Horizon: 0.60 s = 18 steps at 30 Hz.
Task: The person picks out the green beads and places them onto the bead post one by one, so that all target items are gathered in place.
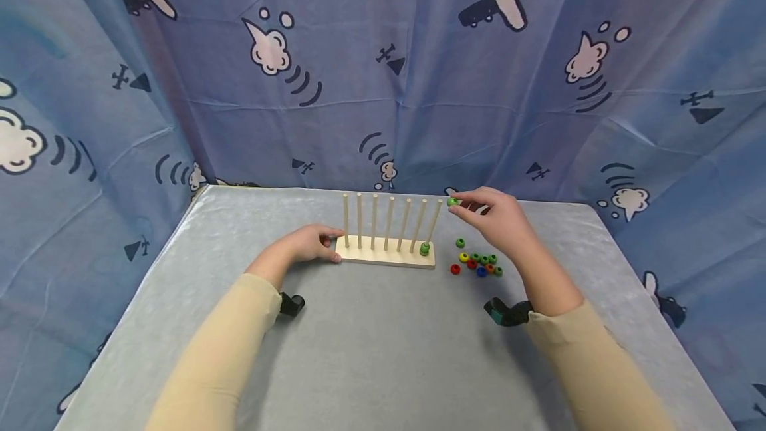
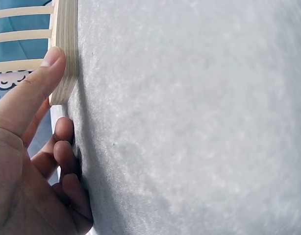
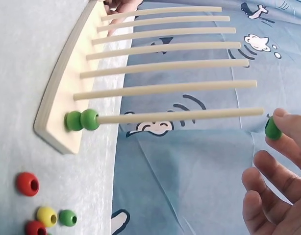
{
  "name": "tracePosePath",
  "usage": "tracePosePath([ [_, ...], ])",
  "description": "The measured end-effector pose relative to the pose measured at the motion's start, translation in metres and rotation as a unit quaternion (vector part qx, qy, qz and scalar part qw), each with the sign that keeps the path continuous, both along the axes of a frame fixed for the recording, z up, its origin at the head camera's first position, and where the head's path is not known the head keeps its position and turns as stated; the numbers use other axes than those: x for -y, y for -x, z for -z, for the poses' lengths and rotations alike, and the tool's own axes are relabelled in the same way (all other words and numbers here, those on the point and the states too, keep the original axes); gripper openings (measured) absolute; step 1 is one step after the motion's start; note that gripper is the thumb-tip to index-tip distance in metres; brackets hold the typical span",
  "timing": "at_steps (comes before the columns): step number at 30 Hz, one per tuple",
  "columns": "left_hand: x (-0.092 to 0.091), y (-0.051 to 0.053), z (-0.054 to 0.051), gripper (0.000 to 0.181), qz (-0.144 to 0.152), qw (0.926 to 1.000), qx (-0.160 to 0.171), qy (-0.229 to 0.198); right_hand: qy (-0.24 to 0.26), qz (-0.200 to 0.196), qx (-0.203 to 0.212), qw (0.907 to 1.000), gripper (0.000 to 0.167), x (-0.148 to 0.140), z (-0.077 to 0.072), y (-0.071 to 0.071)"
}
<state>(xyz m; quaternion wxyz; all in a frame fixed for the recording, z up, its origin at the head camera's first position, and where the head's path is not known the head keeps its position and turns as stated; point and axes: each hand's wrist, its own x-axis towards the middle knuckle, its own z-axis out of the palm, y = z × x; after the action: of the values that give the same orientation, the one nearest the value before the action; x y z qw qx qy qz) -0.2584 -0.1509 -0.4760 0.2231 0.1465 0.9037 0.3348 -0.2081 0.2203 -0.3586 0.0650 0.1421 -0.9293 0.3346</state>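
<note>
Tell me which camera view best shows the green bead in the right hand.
The right wrist view: the green bead looks larger there, pinched by the right hand near the tip of a wooden peg. The head view shows it too, but smaller; the left wrist view does not show it.

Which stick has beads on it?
The end peg on the right, nearest the right hand. Two green beads sit at its bottom; the other six pegs are bare.

No text, label, brand, number or sign can be read in the 3 views, whether on the printed cloth [image 1: 431,118], pegged rack [image 1: 383,257] or beads [image 1: 472,263].
</note>
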Motion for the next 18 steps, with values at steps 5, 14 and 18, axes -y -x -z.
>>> tracePosePath([
  [5, 0.000, -0.001, 0.001, 0.067, -0.002, 1.0000, 0.002, 0.003, 0.011, -0.002, 0.006, 0.9999, 0.036, 0.006, -0.001, 0.001],
  [14, 0.000, 0.001, 0.002, 0.067, 0.006, 1.0000, -0.003, 0.000, 0.009, 0.005, 0.015, 0.9998, 0.037, 0.015, 0.000, 0.005],
  [18, 0.001, 0.001, 0.003, 0.067, 0.005, 1.0000, -0.007, -0.001, 0.009, 0.001, 0.019, 0.9998, 0.036, 0.018, 0.002, 0.007],
])
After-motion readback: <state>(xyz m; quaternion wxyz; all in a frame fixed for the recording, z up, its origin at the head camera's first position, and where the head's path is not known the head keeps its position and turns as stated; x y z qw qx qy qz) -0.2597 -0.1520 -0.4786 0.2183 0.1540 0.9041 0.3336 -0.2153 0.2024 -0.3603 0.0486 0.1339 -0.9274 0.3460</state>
